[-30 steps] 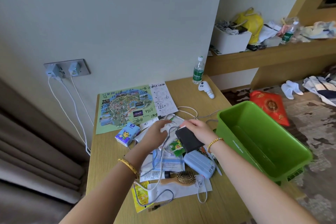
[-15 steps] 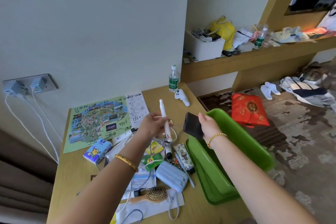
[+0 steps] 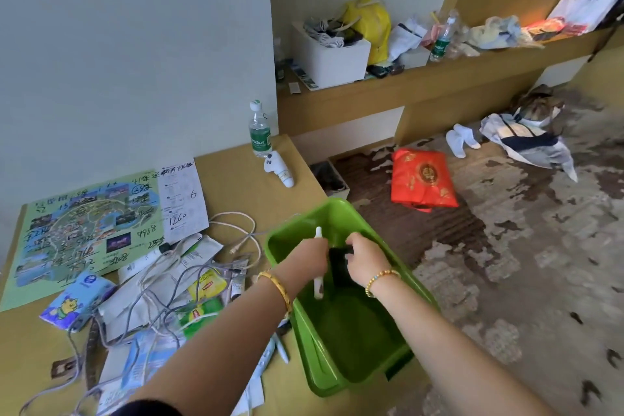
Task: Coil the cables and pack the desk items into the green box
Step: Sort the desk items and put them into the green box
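Note:
The green box [image 3: 341, 378] sits at the desk's right edge, overhanging it. Both my hands are inside it. My left hand [image 3: 309, 255] grips a white pen-like stick [image 3: 318, 284], held upright over the box floor. My right hand [image 3: 366, 258] holds a flat black item [image 3: 337, 265] against the box's inner space. On the desk to the left lie tangled white and grey cables [image 3: 162, 294], tea packets [image 3: 204, 287], a blue tissue pack [image 3: 76, 300] and papers.
A park map [image 3: 84, 230] and a note sheet [image 3: 182, 199] lie by the wall. A water bottle [image 3: 260, 130] and a white controller [image 3: 278, 167] stand at the desk's back. A red bag [image 3: 422, 179] lies on the carpet; a cluttered shelf [image 3: 439, 74] runs behind.
Both hands lifted the white stick and the black item off the desk pile and moved right, down into the green box. My view swung right as well.

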A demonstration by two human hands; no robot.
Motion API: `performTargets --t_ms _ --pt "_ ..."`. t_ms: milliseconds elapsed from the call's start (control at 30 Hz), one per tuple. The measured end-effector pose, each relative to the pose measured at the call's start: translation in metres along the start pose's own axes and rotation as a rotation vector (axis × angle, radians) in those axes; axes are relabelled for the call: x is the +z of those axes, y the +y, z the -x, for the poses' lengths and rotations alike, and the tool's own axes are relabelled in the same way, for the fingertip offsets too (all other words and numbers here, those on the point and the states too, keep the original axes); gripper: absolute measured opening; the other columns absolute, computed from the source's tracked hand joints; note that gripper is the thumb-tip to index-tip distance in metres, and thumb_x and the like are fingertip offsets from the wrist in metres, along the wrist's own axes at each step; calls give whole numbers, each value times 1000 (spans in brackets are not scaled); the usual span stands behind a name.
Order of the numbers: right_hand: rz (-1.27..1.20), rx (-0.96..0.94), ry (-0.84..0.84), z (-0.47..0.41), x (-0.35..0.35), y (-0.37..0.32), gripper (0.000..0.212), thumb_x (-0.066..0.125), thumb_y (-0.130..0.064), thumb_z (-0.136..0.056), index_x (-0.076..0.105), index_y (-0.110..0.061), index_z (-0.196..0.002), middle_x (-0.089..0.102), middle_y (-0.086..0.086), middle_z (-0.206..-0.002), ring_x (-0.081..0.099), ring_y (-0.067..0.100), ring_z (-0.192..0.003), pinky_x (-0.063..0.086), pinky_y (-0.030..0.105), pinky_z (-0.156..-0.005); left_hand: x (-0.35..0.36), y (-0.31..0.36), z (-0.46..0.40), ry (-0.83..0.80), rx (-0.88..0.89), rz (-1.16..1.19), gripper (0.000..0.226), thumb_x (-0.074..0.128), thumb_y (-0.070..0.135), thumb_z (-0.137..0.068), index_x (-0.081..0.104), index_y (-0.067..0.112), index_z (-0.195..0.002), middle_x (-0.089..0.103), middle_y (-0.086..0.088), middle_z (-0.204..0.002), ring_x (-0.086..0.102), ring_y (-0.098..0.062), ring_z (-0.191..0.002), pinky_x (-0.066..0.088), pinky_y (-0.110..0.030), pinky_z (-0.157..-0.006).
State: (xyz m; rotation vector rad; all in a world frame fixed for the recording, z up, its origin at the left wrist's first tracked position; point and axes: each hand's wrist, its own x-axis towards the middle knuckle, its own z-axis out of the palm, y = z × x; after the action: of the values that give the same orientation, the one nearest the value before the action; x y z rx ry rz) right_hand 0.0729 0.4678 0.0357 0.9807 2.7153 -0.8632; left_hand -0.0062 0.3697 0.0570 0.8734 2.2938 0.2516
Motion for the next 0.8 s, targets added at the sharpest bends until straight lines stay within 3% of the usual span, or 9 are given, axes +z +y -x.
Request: performTargets --t_ms 133,267,333,400,467,567,633,733,800 --pt "166 8 -103 -13 14 -6 28 45 -7 -92 51 -6 -119 60 15 -117 58 32 -107 47 37 -85 17 5 -17 -211 -100 -291 43 51 1 -89 42 0 -131 50 -19 -131 54 -31 -116 44 -37 -94" --pt "200 3 -195 -26 26 -7 33 43 -4 -92 51 -7 -123 60 16 -120 57 33 -109 49 38 -89 24 11 -25 -438 -126 -618 47 40 15 -97 31 12 -143 40 -14 -140 37 -31 -130 11 -60 -111" --pt "204 -10 -229 -30 30 -10 35 45 -1 -90 52 -6 -123 59 16 -121 57 33 -110 49 37 -89 27 7 -24 -451 -95 -651 45 39 14 -97 34 5 -141 40 -16 -140 38 -34 -129 16 -59 -111" --pt "215 -34 -242 -33 33 -13 35 46 1 -89 52 -5 -123 58 16 -123 56 33 -112 48 38 -92 26 1 -17 -366 -50 -491 39 44 3 -93 43 -3 -131 47 -21 -133 49 -36 -119 37 -46 -104" --pt "214 -64 -224 -32 34 -15 32 45 0 -90 53 -3 -120 58 17 -122 55 33 -112 47 38 -92 21 -4 -11 -231 -8 -326 31 46 -4 -88 53 -5 -118 56 -21 -123 56 -35 -109 47 -38 -89" --pt "164 -105 -152 -27 33 -22 25 44 -1 -88 59 -2 -108 62 19 -115 59 33 -106 47 36 -85 3 -12 2 16 91 -100 27 41 0 -89 59 2 -108 63 -17 -111 59 -33 -102 49 -40 -83" --pt "84 -115 -77 -23 28 -28 32 42 4 -86 60 -3 -111 62 17 -116 59 32 -107 47 34 -86 -10 -24 14 215 155 64 30 38 7 -91 62 10 -109 65 -12 -108 61 -30 -98 50 -38 -81" --pt "-74 -129 44 -12 17 -47 33 40 2 -90 56 -7 -118 60 13 -120 57 28 -110 47 34 -90 -23 -57 36 563 120 252 23 43 17 -93 60 15 -109 67 -11 -97 63 -28 -86 51 -36 -72" --pt "-201 -159 123 0 14 -67 27 40 -4 -95 56 -6 -117 60 12 -118 57 27 -107 47 35 -88 -24 -83 51 689 66 331 19 47 19 -92 58 14 -107 67 -7 -95 63 -25 -83 49 -33 -69"
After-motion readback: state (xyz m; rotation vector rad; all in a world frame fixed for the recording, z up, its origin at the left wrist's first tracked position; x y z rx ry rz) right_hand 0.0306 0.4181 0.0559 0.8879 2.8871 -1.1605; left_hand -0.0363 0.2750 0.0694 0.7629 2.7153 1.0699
